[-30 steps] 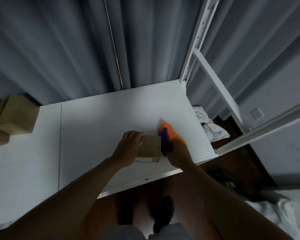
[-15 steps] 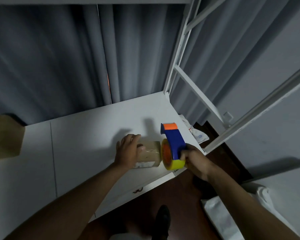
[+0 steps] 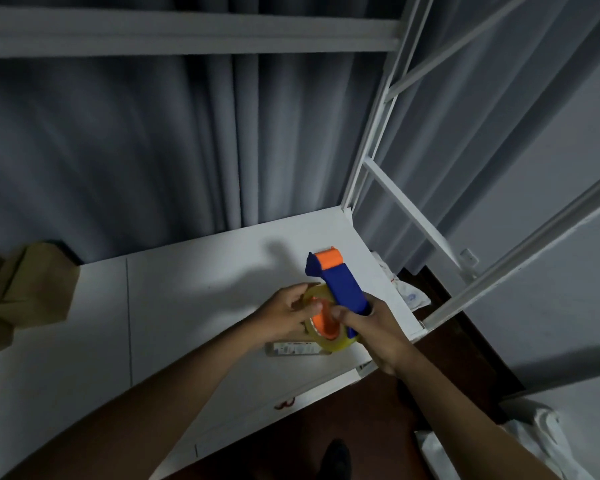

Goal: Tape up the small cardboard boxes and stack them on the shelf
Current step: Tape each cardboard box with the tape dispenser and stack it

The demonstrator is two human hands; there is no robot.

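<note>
My right hand (image 3: 374, 327) grips the handle of a blue and orange tape dispenser (image 3: 340, 284), held upright above the white shelf board (image 3: 194, 306). My left hand (image 3: 286, 311) pinches the yellowish tape roll (image 3: 326, 327) mounted on the dispenser. Below both hands lies a small cardboard box (image 3: 297, 348) on the shelf board near its front edge; only its labelled front side shows. Several brown cardboard boxes (image 3: 25, 292) are stacked at the far left of the shelf.
White metal shelf uprights and cross bars (image 3: 378, 161) rise at the right, and an upper shelf (image 3: 187, 32) runs overhead. Grey curtains hang behind. White bags (image 3: 409, 296) lie on the dark floor to the right.
My left hand left the small box and went up to the tape roll. My right hand lifted the dispenser off the box. The view tilted upward.
</note>
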